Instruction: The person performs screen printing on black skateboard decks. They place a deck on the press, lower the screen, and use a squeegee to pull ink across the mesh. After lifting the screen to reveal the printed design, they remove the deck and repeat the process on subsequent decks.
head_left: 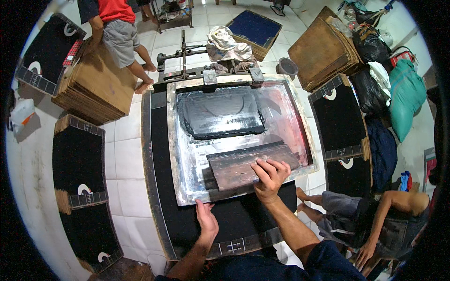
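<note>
Grasps a broad wooden squeegee (pixel 234 169) in the right hand (pixel 272 177), fingers laid over the upper face toward its right end. Should feel stiff and fairly light for its breadth, hardly fragile, though perhaps slippery along the dark far edge. Best taken by the bare-looking wood along the near long side, clear of the smears. Lies tilted over the near part of the mesh (pixel 286 107), inside a pale frame (pixel 174 140); runs under the right hand and mostly off to its left, ahead of the left hand (pixel 207 222). Rests left fingertips at the frame's near rim, close to its left corner; hard to say whether gripping or merely touching.

Beyond the squeegee, on the mesh, glossy black ink (pixel 225 112). Underneath the frame, a black panel (pixel 234 215); at the far rim, two metal clamps (pixel 209 76). Farther out, a crumpled white cloth (pixel 227 42), stacked brown boards (pixel 101 93) to the left, and a seated person (pixel 389 225) to the right.
</note>
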Demonstrator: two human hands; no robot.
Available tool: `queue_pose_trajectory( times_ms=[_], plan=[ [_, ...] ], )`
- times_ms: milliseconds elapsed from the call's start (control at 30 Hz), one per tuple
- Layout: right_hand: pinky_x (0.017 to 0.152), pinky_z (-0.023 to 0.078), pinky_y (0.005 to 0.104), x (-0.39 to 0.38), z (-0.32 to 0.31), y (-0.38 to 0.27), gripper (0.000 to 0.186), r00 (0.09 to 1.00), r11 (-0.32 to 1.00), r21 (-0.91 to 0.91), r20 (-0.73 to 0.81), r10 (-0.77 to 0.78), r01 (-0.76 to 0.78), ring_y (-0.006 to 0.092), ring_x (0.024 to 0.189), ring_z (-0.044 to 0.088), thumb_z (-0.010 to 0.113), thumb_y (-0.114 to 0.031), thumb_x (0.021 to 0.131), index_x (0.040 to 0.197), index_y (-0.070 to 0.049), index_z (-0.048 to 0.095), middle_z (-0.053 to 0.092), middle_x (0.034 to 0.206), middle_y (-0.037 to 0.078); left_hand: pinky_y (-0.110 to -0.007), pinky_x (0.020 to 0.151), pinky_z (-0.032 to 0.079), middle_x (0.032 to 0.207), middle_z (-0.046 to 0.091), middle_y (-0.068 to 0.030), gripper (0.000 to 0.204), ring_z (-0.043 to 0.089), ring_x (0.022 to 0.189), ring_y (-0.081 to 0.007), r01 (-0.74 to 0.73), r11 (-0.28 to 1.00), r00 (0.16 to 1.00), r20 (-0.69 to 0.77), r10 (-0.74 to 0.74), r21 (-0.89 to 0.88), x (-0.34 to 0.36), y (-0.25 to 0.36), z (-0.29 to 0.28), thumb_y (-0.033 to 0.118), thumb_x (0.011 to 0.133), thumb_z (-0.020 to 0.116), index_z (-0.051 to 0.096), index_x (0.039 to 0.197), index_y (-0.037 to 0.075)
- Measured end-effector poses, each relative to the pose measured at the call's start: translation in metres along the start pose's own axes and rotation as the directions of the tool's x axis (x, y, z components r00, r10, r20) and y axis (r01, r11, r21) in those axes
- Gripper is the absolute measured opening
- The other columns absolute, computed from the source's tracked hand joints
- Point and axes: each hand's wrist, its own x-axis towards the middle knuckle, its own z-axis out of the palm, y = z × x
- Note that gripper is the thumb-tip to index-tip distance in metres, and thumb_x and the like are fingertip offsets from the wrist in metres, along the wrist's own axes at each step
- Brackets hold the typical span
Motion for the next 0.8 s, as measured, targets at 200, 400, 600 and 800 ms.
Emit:
queue_pose_trajectory(
  times_ms=[200,400,600,800],
  plan=[
    [0.104,0.037,0.0485,0.046,-0.060,-0.021,0.027,0.952,0.992,0.006,-0.280,-0.120,0.127,0.0229,0.109,0.061,0.061,-0.034,0.092,0.105,-0.020,0.080,0.075,0.117,-0.004,-0.031,0.098,0.043,0.114,0.061,-0.0024,0.034,0.057,0.103,-0.0134,-0.158,0.960,0.974,0.122,0.190,-0.230,-0.060,0.076,0.052,0.037,0.113,0.043,0.056,0.125,0.008],
    [0.101,0.037,0.0469,0.211,-0.115,-0.032,0.039,0.914,0.964,-0.070,-0.307,-0.266,0.257,0.0294,0.108,0.058,0.071,-0.008,0.072,0.109,-0.019,0.077,0.073,0.112,0.001,-0.046,0.106,0.048,0.136,0.063,-0.0131,0.052,0.061,0.115,-0.0255,-0.330,0.926,0.827,0.417,0.377,-0.184,-0.008,0.146,0.102,0.050,0.112,0.041,0.052,0.142,0.009],
    [0.084,0.046,0.0496,0.329,-0.143,-0.054,0.028,0.850,0.924,-0.129,-0.362,-0.382,0.360,0.0339,0.095,0.063,0.076,-0.009,0.084,0.111,-0.008,0.068,0.069,0.103,0.011,-0.049,0.100,0.052,0.143,0.059,-0.0185,0.072,0.061,0.119,-0.0308,0.197,0.953,0.913,0.311,-0.264,0.231,0.039,0.095,0.096,0.063,0.109,0.037,0.035,0.157,0.009],
    [0.093,0.047,0.0471,0.405,-0.136,-0.048,0.042,0.832,0.931,-0.146,-0.419,-0.364,0.334,0.0371,0.107,0.063,0.083,-0.010,0.081,0.120,-0.007,0.070,0.072,0.112,0.015,-0.045,0.094,0.056,0.129,0.066,-0.0201,0.070,0.067,0.109,-0.0276,0.228,0.948,0.906,0.308,-0.290,0.222,0.010,0.044,0.048,0.061,0.109,0.039,0.044,0.148,0.003]
  ],
)
